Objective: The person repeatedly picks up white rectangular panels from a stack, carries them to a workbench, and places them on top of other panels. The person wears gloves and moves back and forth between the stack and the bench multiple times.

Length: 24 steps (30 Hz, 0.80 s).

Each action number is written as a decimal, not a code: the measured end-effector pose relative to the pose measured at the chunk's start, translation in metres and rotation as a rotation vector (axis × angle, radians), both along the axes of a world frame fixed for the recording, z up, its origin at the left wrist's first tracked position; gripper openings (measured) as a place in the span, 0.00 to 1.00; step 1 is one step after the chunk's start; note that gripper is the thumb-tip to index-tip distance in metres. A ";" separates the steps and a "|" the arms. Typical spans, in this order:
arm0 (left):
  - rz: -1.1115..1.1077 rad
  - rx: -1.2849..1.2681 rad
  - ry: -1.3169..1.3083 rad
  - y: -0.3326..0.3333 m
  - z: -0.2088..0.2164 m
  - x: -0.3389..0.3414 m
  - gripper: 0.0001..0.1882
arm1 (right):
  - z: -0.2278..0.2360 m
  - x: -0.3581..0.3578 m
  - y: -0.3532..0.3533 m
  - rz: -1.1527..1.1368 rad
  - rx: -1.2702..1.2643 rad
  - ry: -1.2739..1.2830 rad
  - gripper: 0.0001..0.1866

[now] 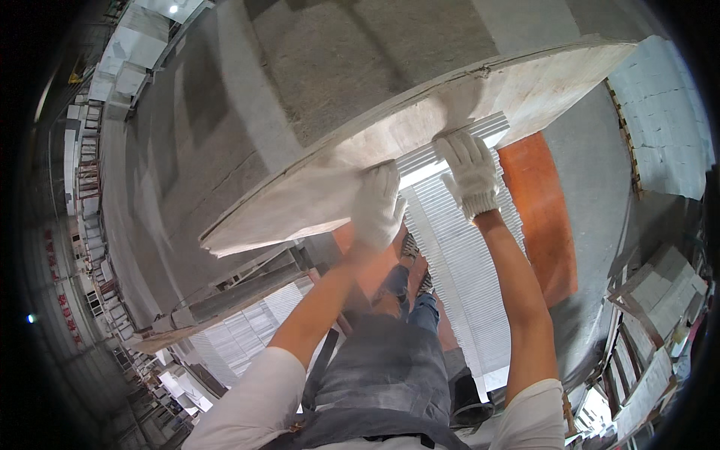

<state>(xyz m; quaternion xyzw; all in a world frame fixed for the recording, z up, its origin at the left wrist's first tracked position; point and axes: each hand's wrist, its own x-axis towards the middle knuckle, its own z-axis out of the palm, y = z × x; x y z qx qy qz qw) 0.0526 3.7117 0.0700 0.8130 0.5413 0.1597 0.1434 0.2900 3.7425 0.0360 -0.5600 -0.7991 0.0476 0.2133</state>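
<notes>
My left hand [379,204], in a white knitted glove, lies beside the left edge of the stack near the large pale board; it is slightly blurred, its fingers stretched out. My right hand [471,171], gloved the same way, rests with fingers spread over the far part of a stack of long white ribbed strips [457,247]. The far ends of the strips meet the large pale board [555,90], which stands on edge across the view. Neither hand appears to grip anything. Whether the left fingertips press on the board I cannot tell.
Under the strips lies an orange sheet [541,225]. More pale strips [247,330] are stacked at the lower left. A pale wrapped stack [664,112] stands far right, with wooden boards [660,292] nearer. Concrete floor [202,142] stretches beyond the board.
</notes>
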 end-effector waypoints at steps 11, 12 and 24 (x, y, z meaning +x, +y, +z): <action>0.031 -0.007 0.049 0.003 -0.005 0.008 0.35 | -0.016 -0.013 0.028 -0.085 0.182 0.026 0.18; 0.029 -0.018 0.038 0.003 -0.005 0.006 0.34 | -0.015 -0.012 0.029 -0.085 0.153 -0.003 0.17; 0.396 -0.331 -0.448 -0.011 -0.067 -0.007 0.30 | -0.017 0.000 0.022 -0.048 0.113 -0.005 0.18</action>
